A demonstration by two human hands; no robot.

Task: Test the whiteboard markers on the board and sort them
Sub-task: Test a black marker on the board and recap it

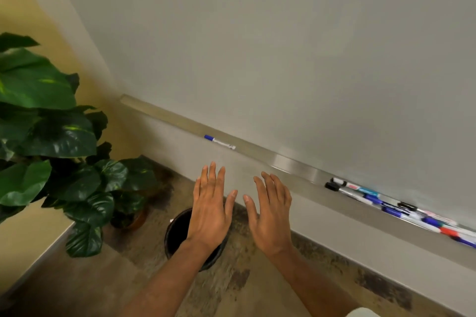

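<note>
Both my hands are out flat in front of me, left grip (210, 210) and right grip (270, 216) spread wide with nothing in either. One blue-capped marker (219, 142) sits alone on the tray (296, 165) just above my left grip. The marker pile (401, 207) is further along the tray, off past my right grip. A black bin (177, 231) is under my left wrist, with a plant (51, 136) far left.

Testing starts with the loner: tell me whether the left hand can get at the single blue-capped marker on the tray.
Probably yes. The left hand is open and empty, and nothing lies between it and the blue-capped marker, which sits alone on the tray.
</note>
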